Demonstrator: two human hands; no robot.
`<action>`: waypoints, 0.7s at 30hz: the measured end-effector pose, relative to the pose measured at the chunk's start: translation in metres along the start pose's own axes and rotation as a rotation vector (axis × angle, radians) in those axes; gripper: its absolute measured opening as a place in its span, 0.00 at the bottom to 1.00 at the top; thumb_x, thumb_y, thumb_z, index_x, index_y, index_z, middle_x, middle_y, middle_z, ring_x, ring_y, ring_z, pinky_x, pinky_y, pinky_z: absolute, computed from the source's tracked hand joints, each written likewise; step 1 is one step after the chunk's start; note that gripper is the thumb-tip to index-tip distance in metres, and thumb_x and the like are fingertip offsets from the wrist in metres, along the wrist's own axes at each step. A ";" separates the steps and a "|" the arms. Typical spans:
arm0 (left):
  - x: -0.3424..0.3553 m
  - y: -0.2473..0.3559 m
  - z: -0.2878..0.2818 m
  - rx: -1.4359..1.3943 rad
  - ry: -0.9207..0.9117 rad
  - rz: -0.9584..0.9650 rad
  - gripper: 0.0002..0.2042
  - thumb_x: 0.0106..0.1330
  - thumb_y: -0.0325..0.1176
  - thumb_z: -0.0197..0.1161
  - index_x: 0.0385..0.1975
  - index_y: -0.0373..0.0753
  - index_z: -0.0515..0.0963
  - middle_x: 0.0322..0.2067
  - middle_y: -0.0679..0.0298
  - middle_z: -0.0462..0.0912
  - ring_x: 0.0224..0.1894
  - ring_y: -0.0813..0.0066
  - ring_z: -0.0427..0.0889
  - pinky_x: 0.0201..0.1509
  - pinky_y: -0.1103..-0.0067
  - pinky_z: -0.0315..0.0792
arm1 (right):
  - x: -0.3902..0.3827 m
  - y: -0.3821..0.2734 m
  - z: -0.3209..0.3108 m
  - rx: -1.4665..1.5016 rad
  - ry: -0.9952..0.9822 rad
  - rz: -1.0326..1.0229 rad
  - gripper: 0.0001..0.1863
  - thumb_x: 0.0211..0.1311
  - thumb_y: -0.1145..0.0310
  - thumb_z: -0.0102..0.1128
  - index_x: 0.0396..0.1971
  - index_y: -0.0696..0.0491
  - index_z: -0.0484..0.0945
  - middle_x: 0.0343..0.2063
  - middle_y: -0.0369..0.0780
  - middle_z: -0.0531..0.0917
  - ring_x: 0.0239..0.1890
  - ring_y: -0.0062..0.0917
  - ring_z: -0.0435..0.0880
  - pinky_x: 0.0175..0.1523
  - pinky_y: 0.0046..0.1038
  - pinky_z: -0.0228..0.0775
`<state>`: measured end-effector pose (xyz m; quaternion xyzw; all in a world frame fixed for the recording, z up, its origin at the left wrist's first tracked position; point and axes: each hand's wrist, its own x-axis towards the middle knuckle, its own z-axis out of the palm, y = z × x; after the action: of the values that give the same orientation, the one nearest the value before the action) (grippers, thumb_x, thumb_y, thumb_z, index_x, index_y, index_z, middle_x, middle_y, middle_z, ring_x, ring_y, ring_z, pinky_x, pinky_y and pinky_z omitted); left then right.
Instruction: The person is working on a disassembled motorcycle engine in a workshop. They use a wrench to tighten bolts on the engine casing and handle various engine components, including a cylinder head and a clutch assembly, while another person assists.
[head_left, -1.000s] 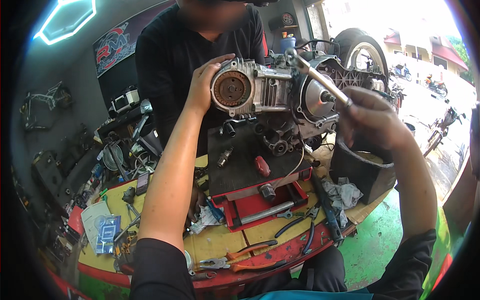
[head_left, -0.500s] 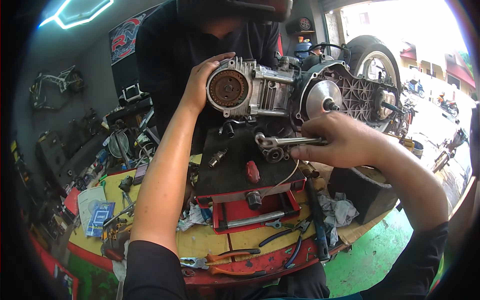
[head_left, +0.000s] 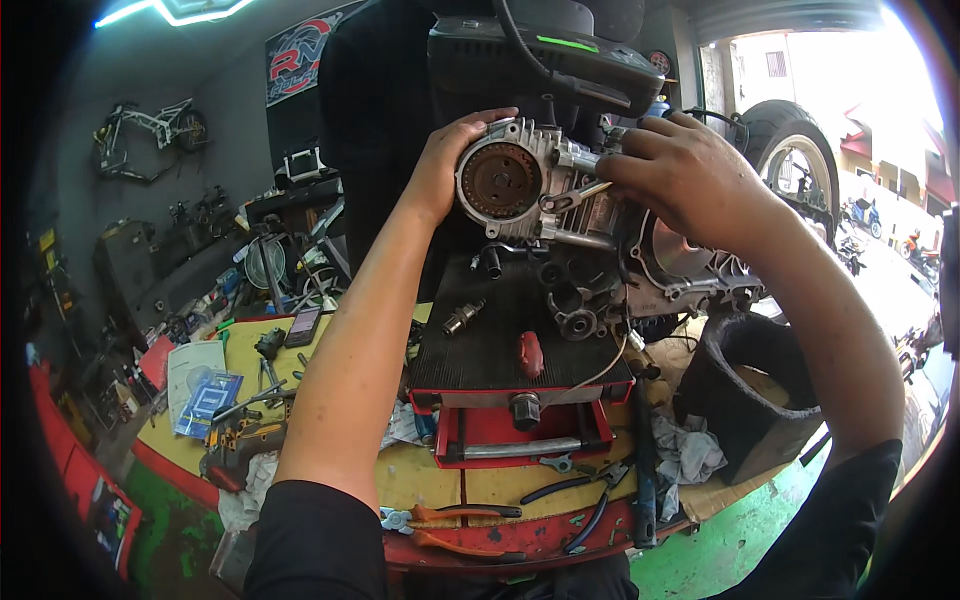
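Note:
A metal engine with a round rusty-brown sprocket in its end stands across the far side of the bench. My left hand grips the finned cylinder head from its left edge, fingers over the top. Closed around a wrench, my right hand is over the cylinder, and the wrench's ring end lies against the engine right of the sprocket. Whether it sits on a bolt cannot be made out. Below, a spark plug and a red object lie on the black ribbed mat.
An open red drawer sits under the mat. Orange-handled pliers and blue-handled pliers lie in front. A dark hollow block and crumpled rags are at right. Behind the engine stands a person in dark clothing.
My right hand has lifted the wrench up and left, from below the clutch side to the cylinder. The left hand keeps its grip. The whole view has shifted slightly.

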<state>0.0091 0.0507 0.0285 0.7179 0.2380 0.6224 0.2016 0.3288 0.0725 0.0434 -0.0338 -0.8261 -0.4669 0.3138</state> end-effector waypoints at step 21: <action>0.000 -0.003 -0.004 0.021 -0.021 0.004 0.25 0.74 0.39 0.44 0.63 0.29 0.74 0.52 0.55 0.85 0.52 0.70 0.85 0.61 0.74 0.77 | 0.016 -0.023 0.015 0.124 0.158 0.096 0.22 0.59 0.69 0.67 0.55 0.39 0.85 0.39 0.39 0.79 0.42 0.35 0.81 0.50 0.38 0.73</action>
<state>0.0051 0.0529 0.0274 0.7270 0.2411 0.6125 0.1954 0.3010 0.0677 0.0296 -0.0170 -0.8236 -0.4005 0.4013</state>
